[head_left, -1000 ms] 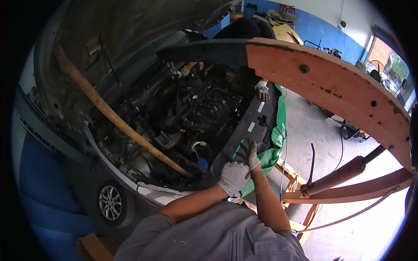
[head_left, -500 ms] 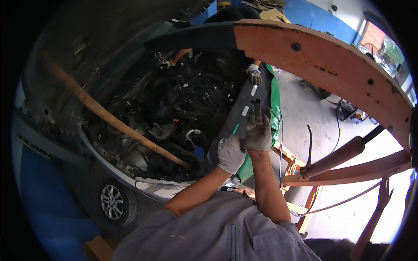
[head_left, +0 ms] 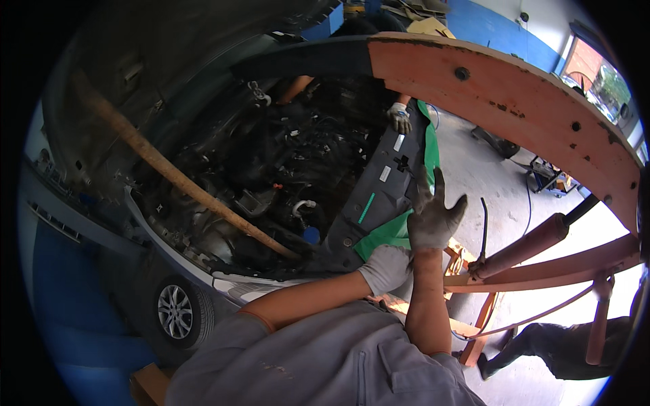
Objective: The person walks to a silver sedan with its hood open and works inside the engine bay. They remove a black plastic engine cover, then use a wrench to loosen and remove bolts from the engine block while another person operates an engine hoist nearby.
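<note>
My right hand (head_left: 437, 215), in a pale glove with darker fingers, is raised at the car's front edge with its fingers spread and nothing in them. Close to its wrist is my gloved left hand (head_left: 387, 267), its fingers curled; what they hold, if anything, is hidden. A green sheet (head_left: 384, 233) lies just above the left hand, partly over the black front panel (head_left: 357, 227). Beyond the panel is the open engine bay (head_left: 298, 155), with a blue cap (head_left: 311, 235) near its front corner.
A rusty bar (head_left: 176, 176) slants across the bay under the raised hood. An orange hoist arm (head_left: 501, 91) arches overhead, its ram (head_left: 525, 247) at the right. Another person's gloved hand (head_left: 399, 118) rests on the panel's far end. Someone in dark trousers (head_left: 562, 346) is at the lower right.
My hands have moved apart; the right went to the right and its fingers spread, the left went down and right. More of the green sheet shows on the panel. The person at lower right has shifted.
</note>
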`<action>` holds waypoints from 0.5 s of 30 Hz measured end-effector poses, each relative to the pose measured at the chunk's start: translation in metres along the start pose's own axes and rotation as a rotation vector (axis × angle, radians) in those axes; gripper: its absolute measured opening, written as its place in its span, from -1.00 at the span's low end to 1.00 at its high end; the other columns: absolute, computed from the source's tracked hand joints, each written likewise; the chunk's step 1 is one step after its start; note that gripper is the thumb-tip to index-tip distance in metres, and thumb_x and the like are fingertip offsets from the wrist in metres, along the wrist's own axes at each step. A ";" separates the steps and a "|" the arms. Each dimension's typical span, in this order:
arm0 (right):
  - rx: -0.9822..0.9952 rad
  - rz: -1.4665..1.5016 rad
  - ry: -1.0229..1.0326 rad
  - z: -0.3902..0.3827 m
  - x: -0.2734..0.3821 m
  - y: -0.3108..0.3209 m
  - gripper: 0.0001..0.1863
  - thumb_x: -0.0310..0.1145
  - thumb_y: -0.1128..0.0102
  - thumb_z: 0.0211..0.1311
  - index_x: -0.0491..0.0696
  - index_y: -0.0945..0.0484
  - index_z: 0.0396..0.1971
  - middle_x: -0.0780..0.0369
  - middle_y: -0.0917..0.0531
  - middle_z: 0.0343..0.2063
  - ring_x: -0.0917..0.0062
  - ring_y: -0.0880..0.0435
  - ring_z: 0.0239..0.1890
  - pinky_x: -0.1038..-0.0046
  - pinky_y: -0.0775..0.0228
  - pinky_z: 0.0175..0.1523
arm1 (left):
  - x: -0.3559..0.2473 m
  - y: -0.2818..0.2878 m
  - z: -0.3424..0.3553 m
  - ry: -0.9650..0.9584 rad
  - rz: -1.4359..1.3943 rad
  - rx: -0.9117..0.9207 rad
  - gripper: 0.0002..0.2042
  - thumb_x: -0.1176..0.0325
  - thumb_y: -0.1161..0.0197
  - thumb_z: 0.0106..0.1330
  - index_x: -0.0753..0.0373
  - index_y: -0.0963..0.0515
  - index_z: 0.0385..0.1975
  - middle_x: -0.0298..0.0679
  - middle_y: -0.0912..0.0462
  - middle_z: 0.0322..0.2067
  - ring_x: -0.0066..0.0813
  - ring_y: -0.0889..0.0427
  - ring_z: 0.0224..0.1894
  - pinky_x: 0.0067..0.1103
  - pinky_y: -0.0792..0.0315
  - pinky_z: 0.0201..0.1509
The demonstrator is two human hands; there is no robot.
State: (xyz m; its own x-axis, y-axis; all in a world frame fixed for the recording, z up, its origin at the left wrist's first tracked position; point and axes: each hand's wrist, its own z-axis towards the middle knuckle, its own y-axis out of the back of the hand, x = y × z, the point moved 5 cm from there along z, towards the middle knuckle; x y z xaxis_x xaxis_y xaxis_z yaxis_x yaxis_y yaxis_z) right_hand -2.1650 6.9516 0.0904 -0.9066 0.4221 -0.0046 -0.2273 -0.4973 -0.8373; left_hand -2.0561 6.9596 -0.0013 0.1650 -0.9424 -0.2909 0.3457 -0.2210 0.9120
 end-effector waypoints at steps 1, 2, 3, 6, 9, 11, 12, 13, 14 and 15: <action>-0.056 -0.131 -0.025 -0.002 -0.004 -0.002 -0.01 0.41 -0.12 0.25 0.06 -0.19 0.50 0.00 -0.30 0.45 0.10 -0.53 0.29 -0.12 -0.34 0.34 | -0.002 -0.001 0.000 -0.015 0.027 0.038 -0.73 0.11 -0.17 0.32 0.20 -0.62 -0.35 -0.10 -0.70 -0.40 -0.13 -0.71 -0.34 -0.26 -0.53 -0.20; -0.196 -0.160 -0.014 -0.004 -0.006 -0.002 0.03 0.45 -0.15 0.19 0.06 -0.21 0.49 0.01 -0.24 0.48 0.07 -0.48 0.33 -0.15 -0.32 0.35 | -0.003 -0.003 -0.001 -0.036 0.036 0.086 -0.73 0.11 -0.17 0.32 0.20 -0.61 -0.35 -0.09 -0.70 -0.39 -0.11 -0.71 -0.34 -0.25 -0.53 -0.21; -0.286 -0.169 0.012 -0.004 -0.010 -0.005 0.03 0.46 -0.14 0.18 0.04 -0.23 0.47 0.02 -0.25 0.48 0.06 -0.45 0.35 -0.15 -0.28 0.37 | -0.004 -0.003 0.000 -0.052 0.049 0.083 -0.73 0.11 -0.18 0.31 0.21 -0.61 -0.35 -0.08 -0.70 -0.38 -0.10 -0.70 -0.35 -0.24 -0.53 -0.21; -0.608 -0.197 0.218 -0.007 -0.005 -0.012 0.02 0.42 -0.07 0.26 -0.11 -0.22 0.46 0.07 -0.35 0.44 0.09 -0.50 0.31 -0.08 -0.12 0.47 | -0.005 -0.001 0.000 -0.046 -0.042 0.070 -0.74 0.13 -0.19 0.30 0.22 -0.60 -0.35 -0.06 -0.69 -0.36 -0.06 -0.69 -0.36 -0.21 -0.53 -0.23; -0.822 -0.210 0.396 -0.012 0.013 -0.008 -0.06 0.34 -0.05 0.34 -0.05 -0.18 0.49 0.09 -0.45 0.34 0.24 -0.54 0.06 0.05 -0.27 0.27 | -0.008 0.004 0.001 -0.039 -0.102 0.091 -0.75 0.15 -0.21 0.29 0.23 -0.59 -0.34 -0.06 -0.68 -0.38 -0.04 -0.68 -0.36 -0.19 -0.52 -0.24; -0.295 -0.121 0.058 0.000 0.010 -0.015 -0.17 0.26 -0.05 0.38 0.07 -0.23 0.49 0.12 -0.54 0.22 0.41 -0.51 -0.34 0.23 -0.46 -0.09 | -0.012 0.013 0.002 -0.040 -0.112 0.096 -0.76 0.17 -0.22 0.29 0.24 -0.58 -0.33 -0.06 -0.67 -0.40 -0.04 -0.68 -0.36 -0.18 -0.52 -0.24; 0.048 -0.040 -0.117 -0.006 0.009 -0.024 -0.22 0.23 -0.05 0.40 0.13 -0.25 0.49 0.14 -0.58 0.15 0.49 -0.50 -0.54 0.32 -0.56 -0.27 | -0.015 0.018 0.001 -0.039 -0.116 0.090 -0.76 0.17 -0.22 0.29 0.24 -0.58 -0.31 -0.07 -0.66 -0.41 -0.04 -0.68 -0.37 -0.18 -0.52 -0.24; 0.004 -0.358 -0.076 -0.007 0.014 -0.007 -0.21 0.21 -0.01 0.44 0.12 -0.15 0.53 0.08 -0.44 0.30 0.38 -0.57 -0.33 0.28 -0.53 -0.07 | -0.018 0.024 0.001 -0.035 -0.127 0.106 -0.77 0.18 -0.21 0.29 0.23 -0.58 -0.30 -0.07 -0.66 -0.42 -0.05 -0.68 -0.37 -0.19 -0.52 -0.24; -0.094 -0.811 -0.047 -0.014 0.024 0.009 -0.19 0.20 0.03 0.48 0.11 -0.05 0.57 0.03 -0.30 0.44 0.27 -0.64 -0.11 0.25 -0.50 0.14 | -0.020 0.036 0.001 -0.048 -0.149 -0.003 -0.76 0.15 -0.22 0.30 0.22 -0.58 -0.30 -0.08 -0.65 -0.43 -0.05 -0.67 -0.38 -0.19 -0.52 -0.25; -0.191 -1.410 0.003 -0.013 0.029 0.028 -0.17 0.19 0.05 0.49 0.11 0.01 0.58 0.00 -0.21 0.49 0.21 -0.61 0.07 0.23 -0.42 0.26 | -0.022 0.046 0.000 -0.058 -0.177 -0.087 -0.74 0.13 -0.22 0.31 0.22 -0.58 -0.30 -0.09 -0.64 -0.44 -0.05 -0.67 -0.39 -0.19 -0.51 -0.27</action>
State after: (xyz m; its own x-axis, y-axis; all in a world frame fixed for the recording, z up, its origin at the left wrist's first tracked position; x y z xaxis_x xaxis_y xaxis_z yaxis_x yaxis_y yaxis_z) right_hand -2.1928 6.9601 0.0599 0.0355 0.4715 0.8812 -0.8739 0.4423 -0.2015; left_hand -2.0435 6.9703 0.0473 0.0416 -0.9043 -0.4248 0.4433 -0.3643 0.8190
